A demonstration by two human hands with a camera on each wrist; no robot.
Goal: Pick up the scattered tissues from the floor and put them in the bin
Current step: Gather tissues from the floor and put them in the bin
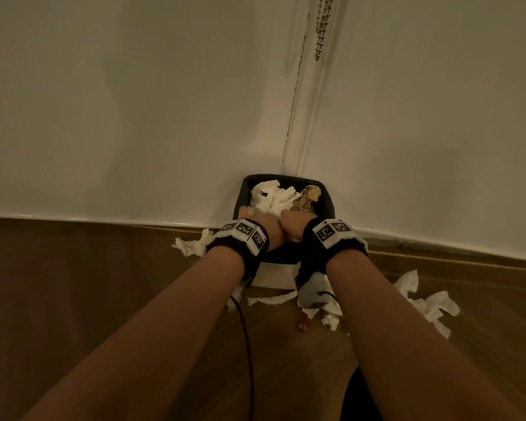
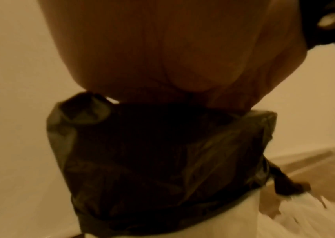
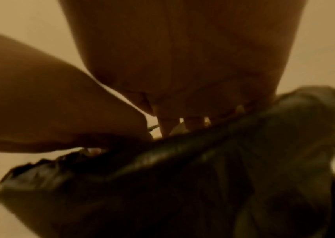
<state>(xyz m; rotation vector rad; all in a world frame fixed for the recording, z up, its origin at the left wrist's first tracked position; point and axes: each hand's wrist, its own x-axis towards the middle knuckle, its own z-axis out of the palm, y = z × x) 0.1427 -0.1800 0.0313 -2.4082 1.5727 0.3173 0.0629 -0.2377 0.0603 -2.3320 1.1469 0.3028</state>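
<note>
A white bin [image 1: 274,278] lined with a black bag [image 2: 162,153] stands in the wall corner. White tissues [image 1: 271,197] and a brownish crumpled paper [image 1: 308,196] lie inside it. My left hand [image 1: 263,223] and right hand [image 1: 293,223] reach side by side over the front rim, fingers pointing down into the bin. In the right wrist view the right fingers [image 3: 165,124] look straight, with gaps between them, just above the bag [image 3: 203,177]. The left fingers are hidden behind the rim. More tissues lie on the floor at the left [image 1: 192,244], front [image 1: 271,299] and right [image 1: 428,305].
Two white walls meet right behind the bin, with a bead chain [image 1: 324,25] hanging at the upper right. A black cable [image 1: 246,344] trails from my left wrist over the wood floor. A small orange scrap [image 1: 305,325] lies in front of the bin.
</note>
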